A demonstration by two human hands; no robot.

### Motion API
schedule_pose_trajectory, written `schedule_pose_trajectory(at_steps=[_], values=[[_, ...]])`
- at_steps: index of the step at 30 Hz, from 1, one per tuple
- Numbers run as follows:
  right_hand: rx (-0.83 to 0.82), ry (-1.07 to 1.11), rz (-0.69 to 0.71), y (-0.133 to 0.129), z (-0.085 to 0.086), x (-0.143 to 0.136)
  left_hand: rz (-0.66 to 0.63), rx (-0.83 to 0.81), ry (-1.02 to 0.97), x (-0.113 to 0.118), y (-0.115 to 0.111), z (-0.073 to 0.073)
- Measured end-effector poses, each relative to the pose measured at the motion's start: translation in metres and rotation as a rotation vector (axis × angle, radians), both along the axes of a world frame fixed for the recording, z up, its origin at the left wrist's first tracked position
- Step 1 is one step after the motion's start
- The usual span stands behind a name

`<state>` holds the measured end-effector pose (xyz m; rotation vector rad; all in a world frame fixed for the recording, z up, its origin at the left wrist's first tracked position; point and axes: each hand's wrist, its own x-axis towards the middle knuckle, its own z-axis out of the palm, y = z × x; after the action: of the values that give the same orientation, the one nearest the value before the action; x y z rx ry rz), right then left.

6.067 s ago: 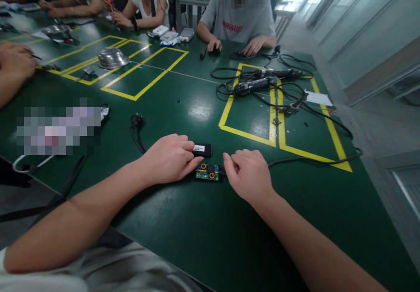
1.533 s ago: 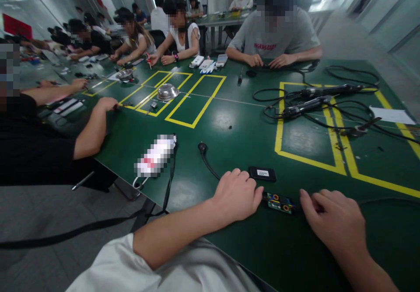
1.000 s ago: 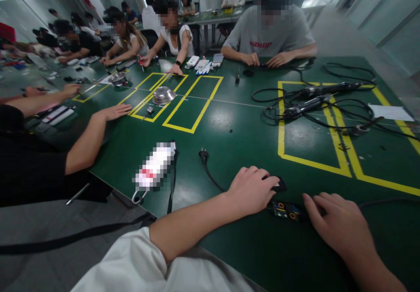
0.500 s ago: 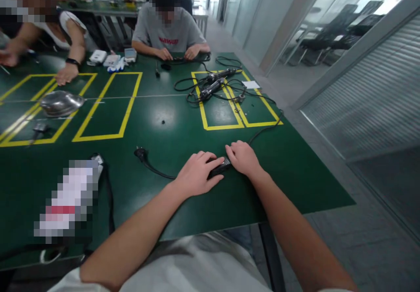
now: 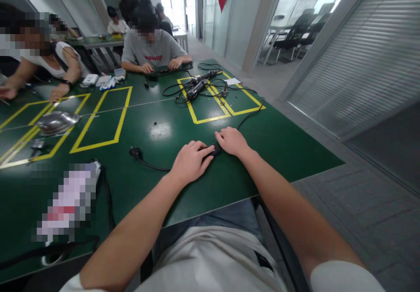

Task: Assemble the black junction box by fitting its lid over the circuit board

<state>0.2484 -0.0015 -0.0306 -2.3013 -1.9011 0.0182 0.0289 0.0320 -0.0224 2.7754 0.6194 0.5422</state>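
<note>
A black power adapter [image 5: 215,149] lies on the green table, partly hidden under my left hand [image 5: 191,161]. That hand is closed over it, thumb on the near side and fingers on top and beyond. From its left end a black cord runs to a plug [image 5: 135,153] on the table. My right hand [image 5: 232,140] rests at the adapter's right end with its fingers curled. A black cable [image 5: 248,117] comes out from behind the right hand and runs toward the far right; its part under the fingers is hidden.
Electric screwdrivers [image 5: 197,89] with tangled cables lie in taped frames at the far right. Left are a shiny metal bowl-like part [image 5: 56,123], another plug [image 5: 37,145] and a blurred-out card on a black strap [image 5: 107,196]. Two people sit across the table [image 5: 288,152].
The camera has tilted, so the table and hands sit differently in view. Both hands keep nearly the same place at the adapter.
</note>
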Motion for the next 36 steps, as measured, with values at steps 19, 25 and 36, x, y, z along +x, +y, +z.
schedule_pose_trajectory(at_steps=[19,25,36], values=[[0.005,0.014,-0.187,-0.007,0.014,-0.022,0.380,0.181,0.089,-0.010,0.015,0.007],[0.045,-0.020,-0.131,-0.009,0.017,-0.023,0.392,0.197,0.140,-0.012,0.021,0.005],[-0.008,-0.037,-0.077,-0.010,0.015,-0.017,0.413,0.116,0.137,-0.009,0.022,0.004]])
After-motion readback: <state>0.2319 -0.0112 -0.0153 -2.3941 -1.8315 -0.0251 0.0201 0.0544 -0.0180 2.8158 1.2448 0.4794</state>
